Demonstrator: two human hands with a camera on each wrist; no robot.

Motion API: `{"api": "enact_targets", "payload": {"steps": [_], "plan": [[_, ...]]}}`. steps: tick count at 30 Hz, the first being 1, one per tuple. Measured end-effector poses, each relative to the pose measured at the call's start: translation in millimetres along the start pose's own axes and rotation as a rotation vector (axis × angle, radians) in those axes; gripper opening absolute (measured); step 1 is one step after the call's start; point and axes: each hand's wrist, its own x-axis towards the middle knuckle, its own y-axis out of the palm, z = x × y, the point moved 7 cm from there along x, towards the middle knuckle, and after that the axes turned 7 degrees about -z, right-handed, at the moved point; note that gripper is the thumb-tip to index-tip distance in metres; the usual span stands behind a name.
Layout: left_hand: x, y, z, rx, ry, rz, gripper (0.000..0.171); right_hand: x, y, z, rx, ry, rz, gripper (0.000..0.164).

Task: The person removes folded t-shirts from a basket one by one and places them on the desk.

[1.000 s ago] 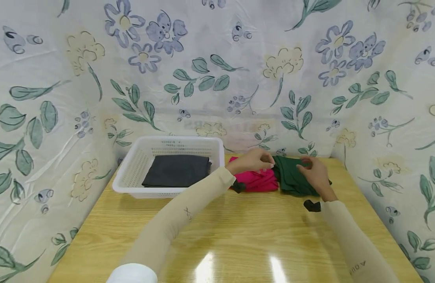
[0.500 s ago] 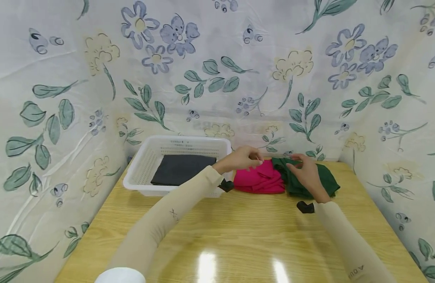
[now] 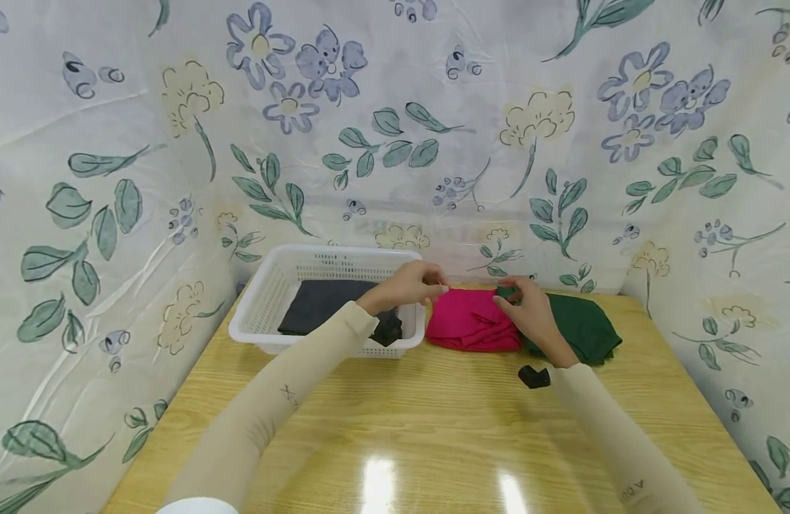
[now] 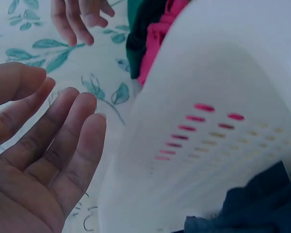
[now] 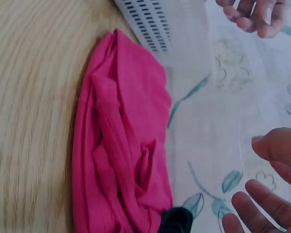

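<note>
My left hand (image 3: 407, 283) hovers over the right end of a white perforated plastic basket (image 3: 256, 338), its fingers loosely bent and nothing between them. A folded dark cloth (image 3: 324, 300) lies inside the basket. Right of the basket, a folded pink cloth (image 3: 468, 325) rests on the table, with wrinkled layers showing in the right wrist view. Beside it lies a folded green cloth (image 3: 581, 325), partly hidden behind my right hand (image 3: 528, 310). That hand holds nothing and hangs above where the pink and green cloths meet, thumb and fingers apart.
The wooden table (image 3: 433, 414) stretches in front of the basket and cloths. A floral fabric backdrop (image 3: 395, 185) stands close behind them and along both sides. A small black device sits at each wrist, such as the right one (image 3: 534, 376).
Both hands have moved left, the left from over the pink cloth to the basket's right end, the right from the green cloth toward the pink. The head view has turned slightly left.
</note>
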Motion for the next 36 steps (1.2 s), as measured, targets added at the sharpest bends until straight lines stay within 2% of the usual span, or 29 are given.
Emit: {"api": "enact_targets", "payload": {"steps": [3, 10, 17, 24, 31, 36], "plan": [[-4.7, -7.6, 8.0, 0.008, -0.025, -0.01, 0.018, 0, 7, 6, 0.0, -0.001, 0.012, 0.042], [-14.7, -26.2, 16.2, 0.048, -0.033, -0.046, 0.023, 0, 21, 21, 0.043, -0.023, 0.037, 0.041], [-26.0, -43.7, 27.5, 0.055, -0.085, -0.081, 0.024, 0, 36, 34, 0.076, -0.025, 0.065, 0.041], [-37.5, -63.4, 37.7, 0.059, -0.128, -0.119, 0.025, 0, 48, 49, 0.106, -0.089, 0.061, 0.04], [-45.8, -82.0, 63.5, 0.072, -0.2, -0.119, 0.031, 3, 58, 65, 0.161, -0.122, 0.066, 0.04], [-57.4, -97.7, 81.8, 0.074, -0.259, -0.141, 0.03, 5, 69, 77, 0.204, -0.134, 0.077, 0.038]]}}
